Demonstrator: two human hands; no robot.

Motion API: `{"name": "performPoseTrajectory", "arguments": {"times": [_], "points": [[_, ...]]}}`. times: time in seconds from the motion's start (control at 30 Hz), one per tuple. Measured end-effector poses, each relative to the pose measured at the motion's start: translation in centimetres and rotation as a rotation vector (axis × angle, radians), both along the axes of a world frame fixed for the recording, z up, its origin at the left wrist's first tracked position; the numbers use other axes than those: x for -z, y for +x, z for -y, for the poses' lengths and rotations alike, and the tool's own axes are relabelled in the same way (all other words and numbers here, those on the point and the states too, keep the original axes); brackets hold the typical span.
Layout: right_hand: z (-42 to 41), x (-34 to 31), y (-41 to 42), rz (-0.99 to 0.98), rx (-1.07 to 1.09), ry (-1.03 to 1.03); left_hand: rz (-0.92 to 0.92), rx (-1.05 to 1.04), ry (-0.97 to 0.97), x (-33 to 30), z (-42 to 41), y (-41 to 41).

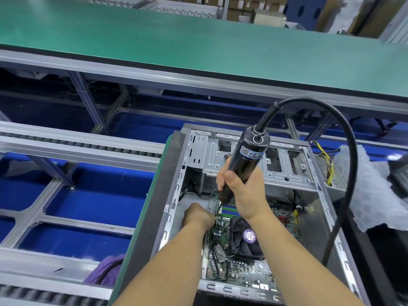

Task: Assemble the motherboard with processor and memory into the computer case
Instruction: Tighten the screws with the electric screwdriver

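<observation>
Head camera view, looking down past two bare forearms into an open computer case (251, 195) lying on its side on a dark mat on the tabletop (143, 228). The motherboard (242, 270) already sits flat on the case floor, directly beneath both hands, with its black cooler fan (246, 237) over the processor just nearer the viewer than the right wrist, and striped memory slots (229, 209) right beside the screwdriver tip.

The right hand (242, 193) wraps all its fingers (230, 176) firmly round the black barrel of an electric screwdriver (245, 160), held nearly upright so the bit points straight down at the board's edge. A thick black cable (344, 173) arcs up from the tool's top and away to the right of that hand, looping down outside the case.

The left hand (197, 216) reaches in low, just left of the bit, its fingertips bunched at the tip, probably steadying a screw or the bit; whether it pinches anything is hidden. This looks like fastening the board down.

Beyond the fingers lies the metal drive bay (254, 164); farther off, a long green workbench (198, 45).
</observation>
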State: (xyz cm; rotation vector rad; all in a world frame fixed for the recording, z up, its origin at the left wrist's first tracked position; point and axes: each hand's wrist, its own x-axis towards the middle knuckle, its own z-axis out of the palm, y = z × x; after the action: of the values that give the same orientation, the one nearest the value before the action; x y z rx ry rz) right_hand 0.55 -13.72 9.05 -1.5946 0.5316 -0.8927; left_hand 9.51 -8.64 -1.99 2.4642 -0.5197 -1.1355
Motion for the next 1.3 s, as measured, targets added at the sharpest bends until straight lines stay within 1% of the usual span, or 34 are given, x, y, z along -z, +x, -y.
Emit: {"name": "performPoseTrajectory", "arguments": {"times": [0.3,0.6,0.77,0.9,1.0,1.3], "points": [[-0.6,-0.3,0.3,-0.041,-0.022,-0.033,-0.017,-0.013,-0.023,-0.1,-0.3,-0.1],[-0.6,-0.2,0.3,-0.032,-0.014,-0.024,-0.013,-0.006,-0.017,0.0,-0.2,0.0],[-0.4,-0.4,0.0,-0.001,-0.009,0.020,-0.010,-0.001,-0.008,0.2,-0.1,0.1],[-0.5,-0.4,-0.3,-0.025,-0.013,-0.023,-0.004,0.001,-0.016,0.4,-0.2,0.1],[-0.5,-0.3,-0.6,-0.046,0.008,-0.041,-0.009,0.001,-0.012,0.5,-0.2,0.2],[-0.5,-0.3,-1.6,0.016,0.118,0.005,0.008,0.063,0.050,0.5,0.0,0.5]]}}
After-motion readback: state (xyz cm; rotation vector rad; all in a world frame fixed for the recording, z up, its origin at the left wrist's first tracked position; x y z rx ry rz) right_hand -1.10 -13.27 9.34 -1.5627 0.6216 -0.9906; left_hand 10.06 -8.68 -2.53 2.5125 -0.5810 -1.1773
